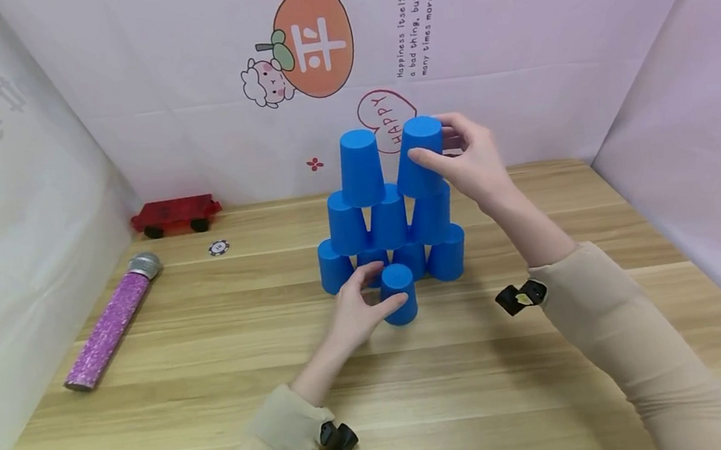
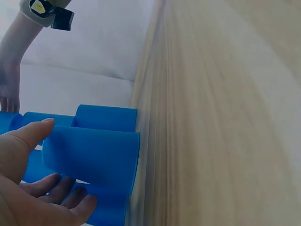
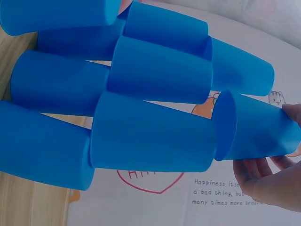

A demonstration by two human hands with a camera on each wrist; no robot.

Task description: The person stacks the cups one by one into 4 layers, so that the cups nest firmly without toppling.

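Upside-down blue cups form a stacked pyramid on the wooden table, with several cups in the bottom row [image 1: 446,254] and three in the middle row [image 1: 347,224]. On the third level stands one cup [image 1: 361,169] at the left. Beside it, my right hand [image 1: 471,156] grips another blue cup [image 3: 263,125] by its sides, thumb in front. That cup's rim is right at the top of the right middle cup and leans slightly. In front of the pyramid, my left hand [image 1: 359,307] holds a single upside-down cup [image 2: 91,157] between thumb and fingers, low at the table.
A pink glittery microphone [image 1: 111,324] lies on the left of the table [image 1: 222,419]. Behind it are a red toy car [image 1: 175,215] and a small poker chip [image 1: 219,248]. A printed white cloth [image 1: 180,52] hangs behind and along both sides.
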